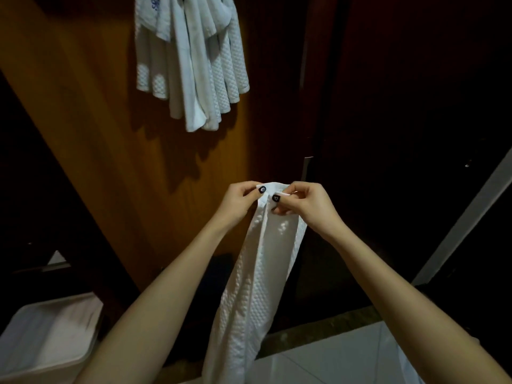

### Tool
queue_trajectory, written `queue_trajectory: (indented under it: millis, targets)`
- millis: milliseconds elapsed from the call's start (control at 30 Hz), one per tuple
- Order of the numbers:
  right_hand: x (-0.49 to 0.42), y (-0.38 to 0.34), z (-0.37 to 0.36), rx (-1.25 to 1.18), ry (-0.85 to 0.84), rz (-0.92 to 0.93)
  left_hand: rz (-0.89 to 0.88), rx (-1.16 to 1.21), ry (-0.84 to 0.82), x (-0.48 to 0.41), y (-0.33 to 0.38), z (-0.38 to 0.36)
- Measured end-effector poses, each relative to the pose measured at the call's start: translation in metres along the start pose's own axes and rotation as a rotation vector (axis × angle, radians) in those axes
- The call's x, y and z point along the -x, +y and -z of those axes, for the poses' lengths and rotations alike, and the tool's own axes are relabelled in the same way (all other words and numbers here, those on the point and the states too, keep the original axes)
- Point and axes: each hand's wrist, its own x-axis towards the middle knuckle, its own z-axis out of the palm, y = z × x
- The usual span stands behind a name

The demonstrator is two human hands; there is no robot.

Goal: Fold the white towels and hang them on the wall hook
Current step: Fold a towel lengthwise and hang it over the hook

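Several white towels (191,65) already hang bunched on the wooden wall, while her left hand (241,200) and right hand (302,203) pinch the top edge of another towel (257,273), folded lengthwise, not yet hung.

Nothing legible: the blue stitched mark (154,2) on one hanging towel (148,51) is cut off and unreadable.

A white bin (47,336) sits low left near a wooden panel (83,134).
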Motion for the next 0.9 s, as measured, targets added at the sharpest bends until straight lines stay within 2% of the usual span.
queue_trajectory:
  millis: [100,367,533,800,900]
  targets:
    - [-0.011,-0.009,-0.013,0.028,0.028,0.010,-0.016,0.033,-0.041,0.005,0.003,0.015]
    - [-0.029,-0.024,-0.039,0.122,-0.064,0.007,0.044,0.184,0.083,0.017,0.010,0.047]
    - [-0.033,-0.017,-0.039,0.168,0.006,0.072,0.065,0.044,0.018,0.014,0.015,0.045]
    - [-0.037,-0.009,-0.033,0.121,0.031,0.144,0.005,0.048,-0.101,0.019,0.017,0.037]
    - [-0.040,-0.009,-0.033,0.095,0.011,0.148,-0.046,0.047,-0.049,0.014,0.015,0.032]
